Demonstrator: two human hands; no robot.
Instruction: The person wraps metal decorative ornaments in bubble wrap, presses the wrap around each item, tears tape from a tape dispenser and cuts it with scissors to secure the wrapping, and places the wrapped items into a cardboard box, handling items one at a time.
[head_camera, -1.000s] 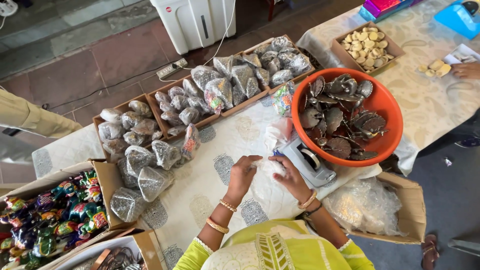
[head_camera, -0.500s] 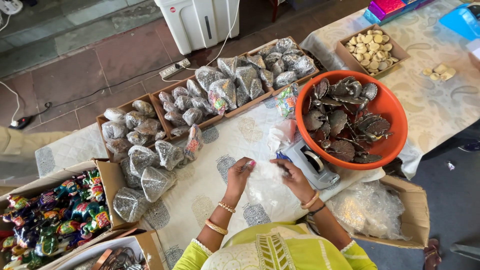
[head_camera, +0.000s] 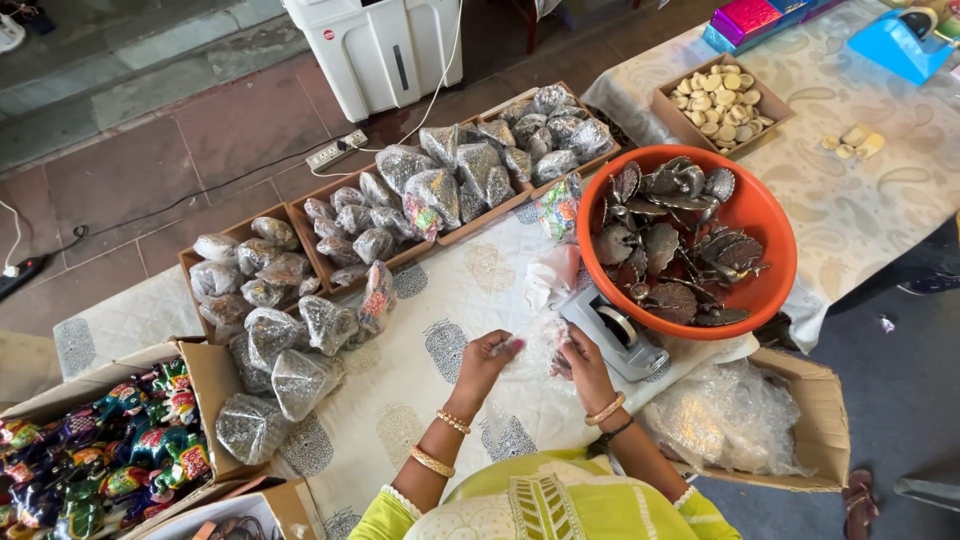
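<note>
Head view: both hands (head_camera: 535, 360) pinch a clear plastic bag (head_camera: 535, 345).

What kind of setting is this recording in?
Probably a small packing workshop for decorative gift items: an orange tub of metal ornaments, cardboard trays of wrapped pieces, a tape dispenser, and both hands, left hand and right hand, on clear plastic wrap.

Counter (head_camera: 440, 350) carried a pale patterned cloth. Along its far edge sat cardboard trays (head_camera: 400, 215) of clear-wrapped packets. An orange tub (head_camera: 770, 250) of dark metal shell dishes stood toward the right edge, a grey tape dispenser (head_camera: 615, 335) touching it on the near side. Loose wrapped packets (head_camera: 290, 370) lay at the left edge.
</note>
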